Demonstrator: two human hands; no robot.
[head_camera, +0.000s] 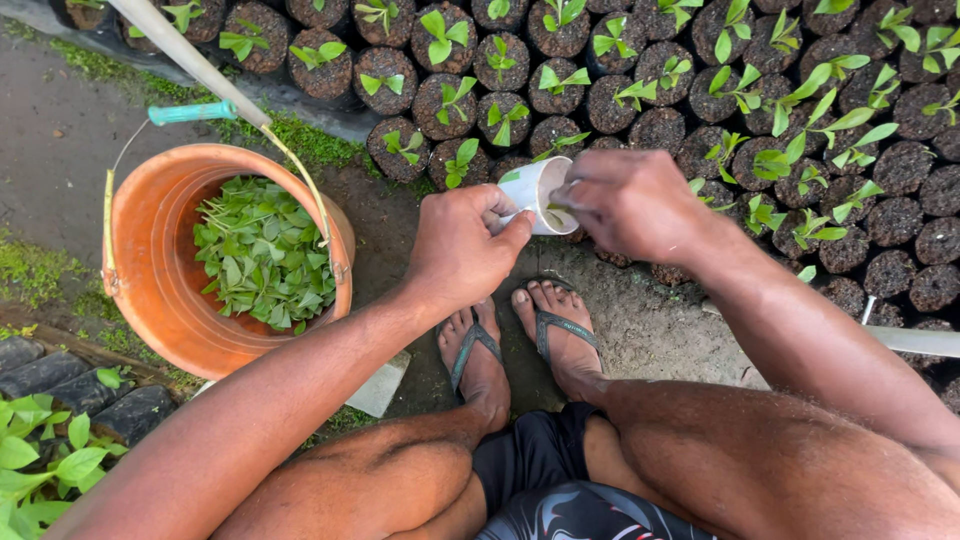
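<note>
Above the feet, left hand (462, 245) grips a small white cup (537, 192); right hand (630, 203) pinches inside it.

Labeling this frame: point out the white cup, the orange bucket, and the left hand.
white cup (533, 188): head view, on the cup's outer wall.
orange bucket (150, 255): head view, on the bare inner wall left of the leaves.
left hand (458, 250): head view, on the back of the hand.

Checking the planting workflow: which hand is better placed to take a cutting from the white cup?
Right. The right hand already has fingertips at the white cup's mouth, while the left hand holds the cup.
</note>
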